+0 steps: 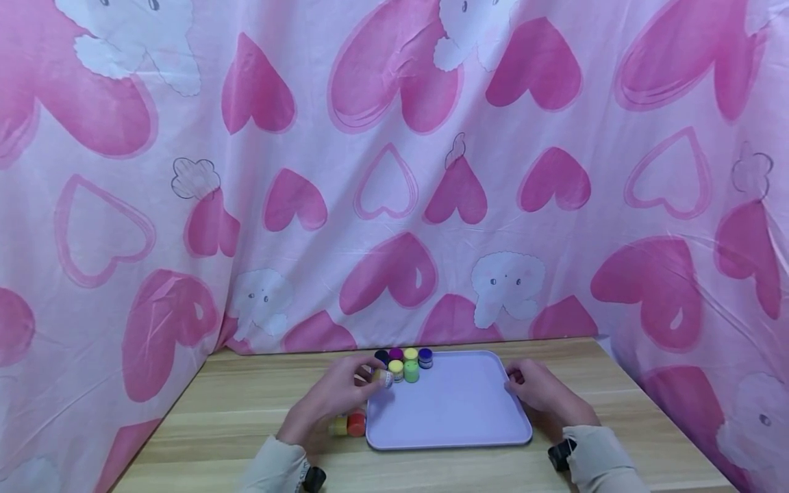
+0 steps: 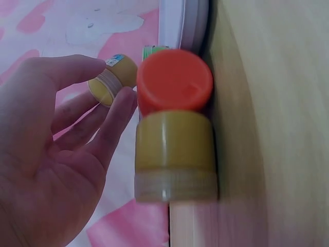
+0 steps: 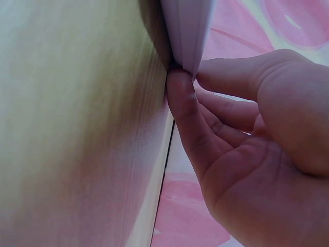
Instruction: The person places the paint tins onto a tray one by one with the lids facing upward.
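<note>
While tilted, yellow jar (image 2: 112,78) between left fingers (image 2: 82,69).

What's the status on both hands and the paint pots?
Left hand pinches a small yellow pot over the tray. Right hand pinches the tray's right rim. Orange pot and ochre pot beside tray.

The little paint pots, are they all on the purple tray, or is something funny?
Two are off it: an orange-lidded pot and a yellow one lie on their sides on the wooden table, against the tray. The others stand in a tray corner. The left hand pinches one more; the right hand grips the rim. Nothing spilled.
</note>
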{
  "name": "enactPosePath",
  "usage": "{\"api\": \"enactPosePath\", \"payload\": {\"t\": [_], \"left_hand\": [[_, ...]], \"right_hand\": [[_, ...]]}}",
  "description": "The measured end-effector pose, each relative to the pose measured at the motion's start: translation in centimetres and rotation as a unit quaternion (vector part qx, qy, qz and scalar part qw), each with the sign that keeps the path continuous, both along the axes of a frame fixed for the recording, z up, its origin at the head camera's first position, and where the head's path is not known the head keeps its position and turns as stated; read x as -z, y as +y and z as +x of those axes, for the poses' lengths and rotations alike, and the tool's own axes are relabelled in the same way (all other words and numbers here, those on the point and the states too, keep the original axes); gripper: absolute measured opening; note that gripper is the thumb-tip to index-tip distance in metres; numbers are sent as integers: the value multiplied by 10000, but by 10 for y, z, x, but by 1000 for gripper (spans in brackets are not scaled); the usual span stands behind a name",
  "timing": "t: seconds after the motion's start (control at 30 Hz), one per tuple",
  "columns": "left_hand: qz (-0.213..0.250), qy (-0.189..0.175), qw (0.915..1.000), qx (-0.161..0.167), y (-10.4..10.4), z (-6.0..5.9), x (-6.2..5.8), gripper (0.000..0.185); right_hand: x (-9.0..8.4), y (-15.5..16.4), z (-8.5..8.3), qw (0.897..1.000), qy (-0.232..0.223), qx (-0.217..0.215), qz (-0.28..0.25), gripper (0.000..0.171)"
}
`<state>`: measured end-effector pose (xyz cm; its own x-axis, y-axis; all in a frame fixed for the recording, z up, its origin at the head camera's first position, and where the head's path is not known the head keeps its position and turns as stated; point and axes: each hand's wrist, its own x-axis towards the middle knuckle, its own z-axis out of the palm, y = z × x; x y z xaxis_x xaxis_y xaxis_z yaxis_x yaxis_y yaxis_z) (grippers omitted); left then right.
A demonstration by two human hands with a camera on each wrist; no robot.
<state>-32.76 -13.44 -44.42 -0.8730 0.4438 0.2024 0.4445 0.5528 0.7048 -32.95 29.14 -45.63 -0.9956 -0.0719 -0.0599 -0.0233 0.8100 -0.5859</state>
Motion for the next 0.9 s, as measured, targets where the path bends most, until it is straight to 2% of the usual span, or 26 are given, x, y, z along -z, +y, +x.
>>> {"api": "enactPosePath", "payload": {"t": [0.23,0.53,0.8,0.9], "left_hand": [[10,99,9999,-78,14,-5,0,31],[72,355,9993,46,35,-11,-2,32],[85,261,9995,-142,50,-16,-4,30],[92,371,9992,-100,55,-19,-4,31]], "right_hand": [[0,0,0,10000,-49,-4,8,29],[1,2,-1,10000,-61,6,-7,29],[0,2,-1,10000,-71,52,-29,29],[0,2,0,9999,-86,81,-37,31]]}}
